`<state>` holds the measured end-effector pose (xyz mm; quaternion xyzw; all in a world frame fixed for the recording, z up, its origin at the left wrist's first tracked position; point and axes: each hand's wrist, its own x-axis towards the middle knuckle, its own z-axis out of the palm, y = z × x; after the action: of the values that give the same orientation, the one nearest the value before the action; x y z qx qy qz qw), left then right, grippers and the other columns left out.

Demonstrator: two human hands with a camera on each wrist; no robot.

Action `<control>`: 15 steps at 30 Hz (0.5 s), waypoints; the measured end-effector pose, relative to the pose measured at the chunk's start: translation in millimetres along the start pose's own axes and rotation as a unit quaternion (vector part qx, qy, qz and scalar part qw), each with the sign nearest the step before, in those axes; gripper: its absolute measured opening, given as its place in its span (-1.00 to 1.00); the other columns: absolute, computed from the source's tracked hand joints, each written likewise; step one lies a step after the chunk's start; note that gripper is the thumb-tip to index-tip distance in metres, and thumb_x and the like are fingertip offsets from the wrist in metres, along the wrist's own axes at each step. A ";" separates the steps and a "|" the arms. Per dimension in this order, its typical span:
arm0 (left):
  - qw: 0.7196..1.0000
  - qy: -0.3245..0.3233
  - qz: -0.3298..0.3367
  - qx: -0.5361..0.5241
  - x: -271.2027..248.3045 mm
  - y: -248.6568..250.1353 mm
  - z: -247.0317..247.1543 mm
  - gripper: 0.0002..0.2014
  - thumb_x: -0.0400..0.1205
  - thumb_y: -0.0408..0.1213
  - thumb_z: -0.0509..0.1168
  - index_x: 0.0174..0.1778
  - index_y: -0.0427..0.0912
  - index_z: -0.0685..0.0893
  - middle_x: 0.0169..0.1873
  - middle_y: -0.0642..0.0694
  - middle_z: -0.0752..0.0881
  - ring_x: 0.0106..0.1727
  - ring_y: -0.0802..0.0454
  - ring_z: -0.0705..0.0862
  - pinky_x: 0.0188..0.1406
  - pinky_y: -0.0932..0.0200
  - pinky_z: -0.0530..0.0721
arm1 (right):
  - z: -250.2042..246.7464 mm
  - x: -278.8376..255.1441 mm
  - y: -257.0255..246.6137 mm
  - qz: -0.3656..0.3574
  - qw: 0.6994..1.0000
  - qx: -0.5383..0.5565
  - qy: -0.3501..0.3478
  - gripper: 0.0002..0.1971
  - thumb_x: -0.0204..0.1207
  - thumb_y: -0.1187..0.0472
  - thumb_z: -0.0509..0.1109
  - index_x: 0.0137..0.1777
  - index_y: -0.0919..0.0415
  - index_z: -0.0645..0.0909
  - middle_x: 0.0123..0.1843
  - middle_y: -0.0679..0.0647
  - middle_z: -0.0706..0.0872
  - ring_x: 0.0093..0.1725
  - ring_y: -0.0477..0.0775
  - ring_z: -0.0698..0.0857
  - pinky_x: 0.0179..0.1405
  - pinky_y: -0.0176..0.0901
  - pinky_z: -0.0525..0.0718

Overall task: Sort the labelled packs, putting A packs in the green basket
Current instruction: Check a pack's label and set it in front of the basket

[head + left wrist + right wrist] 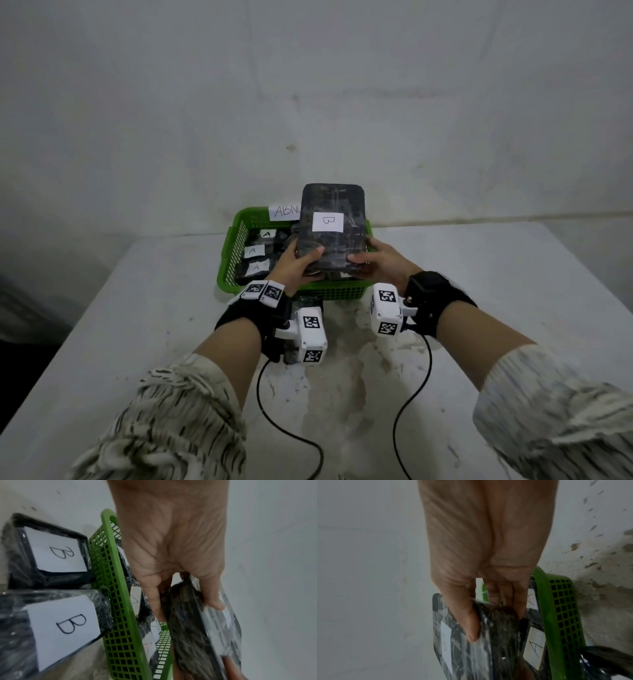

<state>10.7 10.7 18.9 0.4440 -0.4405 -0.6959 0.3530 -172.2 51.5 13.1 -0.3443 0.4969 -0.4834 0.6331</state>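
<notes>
Left hand (pixel 297 265): we grip the near left corner of the B pack (pixel 331 229), thumb on top, fingers (pixel 155 601) curled beneath.
Right hand (pixel 380 262): we grip the near right corner the same way.
B pack: held tilted above the green basket (pixel 228 260).
Green basket: on the surface (pixel 479 291), holding packs labelled A (pixel 255 251).
Other B packs (pixel 56 626): just outside the basket's wall.

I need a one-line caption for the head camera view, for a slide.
Both hands, left hand and right hand, hold a B pack above the green basket containing A packs.
</notes>
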 end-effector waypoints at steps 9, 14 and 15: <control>1.000 -0.025 0.008 0.017 -3.1 -10.3 -7.2 -0.33 0.58 -0.45 0.33 0.56 -0.01 0.22 0.32 -0.24 0.56 0.29 -0.25 0.61 0.17 -0.15 0.65 | 8.4 2.5 1.5 -0.031 0.998 -0.063 -0.006 -0.23 0.34 0.42 0.55 0.53 0.17 0.31 0.26 0.17 0.72 0.18 0.16 0.74 0.14 -0.02 0.73; 0.999 -0.028 -0.022 0.000 -3.8 -5.8 -5.0 -0.53 0.61 -0.34 0.31 0.40 0.05 0.33 0.07 -0.09 0.65 0.17 -0.15 0.65 0.19 -0.29 0.62 | 6.7 3.1 6.6 -0.060 0.993 -0.091 0.053 -0.17 0.30 0.49 0.59 0.53 0.23 0.26 0.31 0.19 0.67 0.29 0.19 0.68 0.36 0.05 0.60; 1.000 -0.023 -0.018 -0.004 -3.2 -5.8 -5.4 -0.53 0.61 -0.39 0.31 0.39 0.00 0.33 0.04 -0.08 0.65 0.10 -0.12 0.66 0.17 -0.27 0.63 | 5.2 3.7 7.2 -0.058 0.992 -0.093 0.057 -0.15 0.30 0.48 0.59 0.54 0.21 0.24 0.32 0.18 0.67 0.28 0.18 0.68 0.37 0.05 0.59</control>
<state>16.2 14.0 13.2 0.4343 -0.4373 -0.7140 0.3323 -165.1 49.9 6.9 -0.4020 0.5537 -0.4902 0.5399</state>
